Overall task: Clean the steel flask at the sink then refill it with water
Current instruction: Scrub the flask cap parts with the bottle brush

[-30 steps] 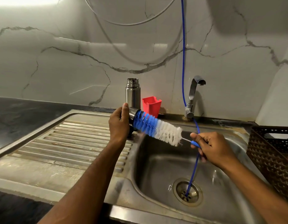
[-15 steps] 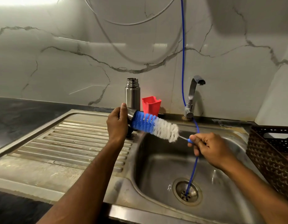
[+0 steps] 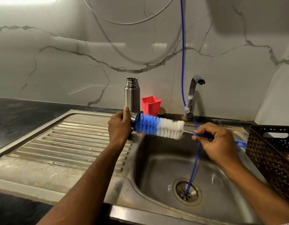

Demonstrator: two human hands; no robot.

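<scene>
The steel flask [image 3: 132, 96] stands upright and uncapped on the ledge behind the sink. My left hand [image 3: 119, 125] grips a small steel cap-like piece [image 3: 133, 118] on its side at the sink's left rim. A blue-and-white bottle brush [image 3: 158, 127] has its blue tip at that piece's mouth. My right hand [image 3: 213, 140] pinches the brush's blue handle over the basin. How deep the tip goes in is hidden.
A red plastic cup [image 3: 151, 105] sits beside the flask. The tap [image 3: 191, 96] stands at the back, and a blue hose [image 3: 182, 54] runs down the wall into the drain [image 3: 186, 191]. A ribbed drainboard [image 3: 67, 143] lies left, a dark basket [image 3: 270, 153] right.
My right hand has risen slightly, so the brush lies more level. The brush has shifted a little in and out of the steel piece. My left hand has barely moved.
</scene>
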